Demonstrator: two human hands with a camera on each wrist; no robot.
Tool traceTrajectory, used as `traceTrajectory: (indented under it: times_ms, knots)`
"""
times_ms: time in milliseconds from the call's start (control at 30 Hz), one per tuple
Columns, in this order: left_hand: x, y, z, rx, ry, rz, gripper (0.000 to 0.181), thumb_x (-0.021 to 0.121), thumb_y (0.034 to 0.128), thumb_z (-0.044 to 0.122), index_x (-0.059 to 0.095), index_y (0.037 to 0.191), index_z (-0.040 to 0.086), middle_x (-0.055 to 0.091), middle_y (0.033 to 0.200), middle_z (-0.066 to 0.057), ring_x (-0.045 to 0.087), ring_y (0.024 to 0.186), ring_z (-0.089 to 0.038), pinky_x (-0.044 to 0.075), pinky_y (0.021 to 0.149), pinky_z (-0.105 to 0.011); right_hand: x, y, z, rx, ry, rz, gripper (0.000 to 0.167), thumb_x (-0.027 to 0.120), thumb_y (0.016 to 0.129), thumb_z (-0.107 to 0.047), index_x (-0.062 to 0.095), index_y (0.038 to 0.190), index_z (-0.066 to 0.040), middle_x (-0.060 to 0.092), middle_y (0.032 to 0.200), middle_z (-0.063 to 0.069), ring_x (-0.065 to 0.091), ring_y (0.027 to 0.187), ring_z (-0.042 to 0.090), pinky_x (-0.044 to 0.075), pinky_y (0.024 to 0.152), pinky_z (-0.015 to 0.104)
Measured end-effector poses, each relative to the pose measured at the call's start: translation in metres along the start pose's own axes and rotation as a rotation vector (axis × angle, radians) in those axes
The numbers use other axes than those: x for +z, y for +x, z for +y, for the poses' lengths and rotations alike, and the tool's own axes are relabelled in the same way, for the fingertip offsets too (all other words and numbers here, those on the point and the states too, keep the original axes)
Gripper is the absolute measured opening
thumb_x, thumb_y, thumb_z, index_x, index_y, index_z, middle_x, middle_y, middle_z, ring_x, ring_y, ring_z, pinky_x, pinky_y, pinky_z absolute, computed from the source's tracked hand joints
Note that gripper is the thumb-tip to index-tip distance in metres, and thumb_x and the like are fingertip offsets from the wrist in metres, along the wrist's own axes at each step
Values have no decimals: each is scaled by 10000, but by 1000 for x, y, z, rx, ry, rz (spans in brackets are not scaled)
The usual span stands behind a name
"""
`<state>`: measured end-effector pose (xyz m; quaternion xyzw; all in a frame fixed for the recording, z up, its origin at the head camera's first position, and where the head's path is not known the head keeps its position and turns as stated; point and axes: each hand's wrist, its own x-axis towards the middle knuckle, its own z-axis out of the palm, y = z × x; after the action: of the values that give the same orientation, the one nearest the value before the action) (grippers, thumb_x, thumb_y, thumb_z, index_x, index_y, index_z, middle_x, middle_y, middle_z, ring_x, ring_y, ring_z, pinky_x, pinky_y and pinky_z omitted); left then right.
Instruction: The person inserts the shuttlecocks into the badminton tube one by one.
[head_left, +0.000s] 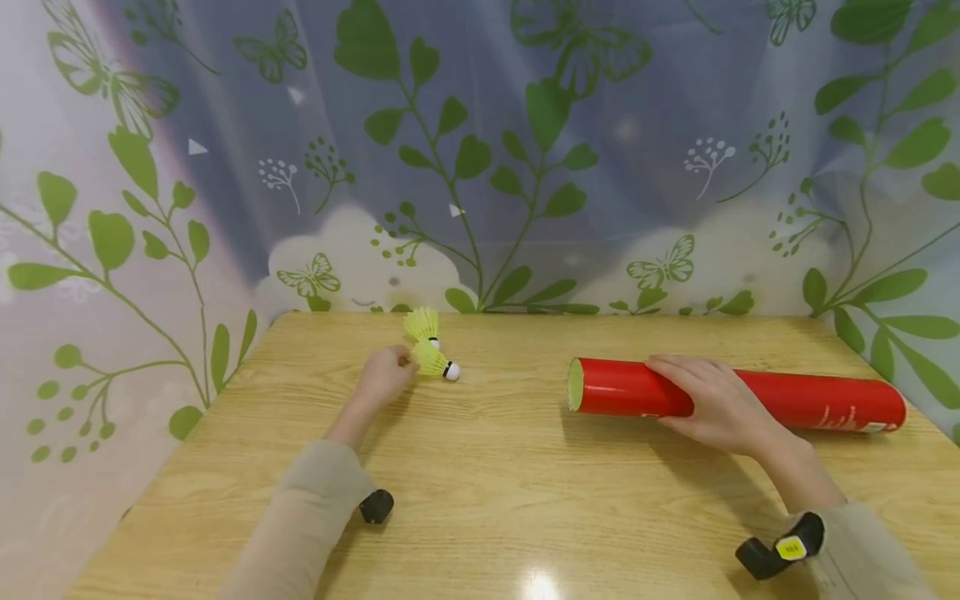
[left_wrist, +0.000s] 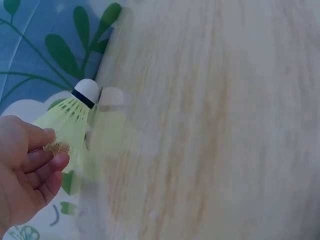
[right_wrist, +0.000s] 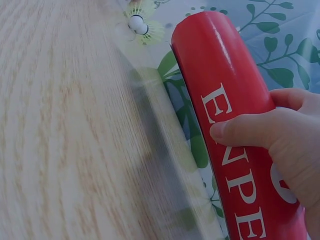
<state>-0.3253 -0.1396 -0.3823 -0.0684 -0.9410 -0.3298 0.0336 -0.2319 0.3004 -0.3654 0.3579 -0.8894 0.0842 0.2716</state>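
Observation:
Two yellow shuttlecocks with white heads lie close together toward the back of the table. My left hand [head_left: 386, 375] pinches the skirt of the nearer shuttlecock [head_left: 431, 360] between thumb and fingers; the left wrist view shows this shuttlecock [left_wrist: 70, 112] with its head pointing away from the hand [left_wrist: 30, 170]. Just behind it is the farther shuttlecock [head_left: 422, 325]. On the right, my right hand [head_left: 712, 404] grips a red cylindrical tube [head_left: 810, 398] from above, its near end facing left. In the right wrist view, white letters run along the tube [right_wrist: 220, 55], with the thumb across them.
The wooden table [head_left: 487, 475] reaches back to a curtain [head_left: 465, 167] printed with green leaves and butterflies. Black wrist-worn devices sit at the left sleeve [head_left: 377, 506] and the right sleeve [head_left: 780, 548].

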Motion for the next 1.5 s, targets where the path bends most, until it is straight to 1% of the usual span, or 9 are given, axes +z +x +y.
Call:
traceTrajectory:
  times_ms: [67,233,533,600,700,833,900,1167,1500]
  knots:
    - [-1,-1,2,14,-2,8,176,585,901,95,635,1001,-42,639,980,-166,573,838,-241,487,726,-360,0,1,0,-1,0,3,785,874,539,-176,538,1230,-17,581,1179,176,530,1045,339,388,843,548]
    - [-5,-6,10,87,1,15,141,602,891,98,661,920,-27,638,831,-112,510,658,-173,434,584,-285,0,0,1,-6,1,10,785,875,535,-172,538,1227,-17,584,1171,176,532,1039,338,388,841,547]
    - [-2,-19,36,186,-68,36,143,622,879,117,719,902,14,640,754,-68,455,588,-132,392,555,-262,0,1,1,-5,-4,12,781,872,540,-173,537,1229,-21,590,1166,173,537,1034,336,392,839,540]
    - [1,-22,41,208,-82,45,138,628,876,123,727,904,30,660,776,-61,502,610,-125,426,575,-266,-1,1,0,2,-5,8,780,871,543,-174,535,1231,-23,590,1167,173,536,1038,336,392,836,539]
    - [5,-27,51,226,-113,45,147,633,876,126,728,942,35,690,896,-74,599,729,-147,493,646,-300,-2,1,0,10,-6,3,781,870,544,-172,534,1233,-23,589,1170,174,534,1042,334,392,835,537]
    - [10,-33,63,230,-135,31,160,631,883,143,727,966,45,691,964,-83,628,831,-173,513,694,-325,-2,1,0,11,-5,6,778,869,542,-167,536,1230,-21,588,1170,175,534,1043,335,393,835,538]
    - [12,-36,68,246,-138,29,161,630,884,145,729,966,49,691,972,-85,626,809,-171,509,688,-322,-2,1,0,11,-4,9,778,868,541,-167,536,1229,-19,587,1170,177,534,1041,339,394,832,540]
    - [19,-50,90,324,-179,39,154,644,875,148,735,950,48,692,990,-91,659,882,-206,521,754,-329,-2,1,1,11,-8,10,778,869,542,-176,538,1227,-16,590,1166,178,538,1034,339,395,832,537]
    - [36,-58,106,452,-212,44,124,653,859,101,740,902,24,705,899,-89,664,795,-183,514,677,-256,-2,0,-1,3,0,16,778,871,537,-158,538,1226,-20,591,1161,178,540,1025,342,397,828,543]
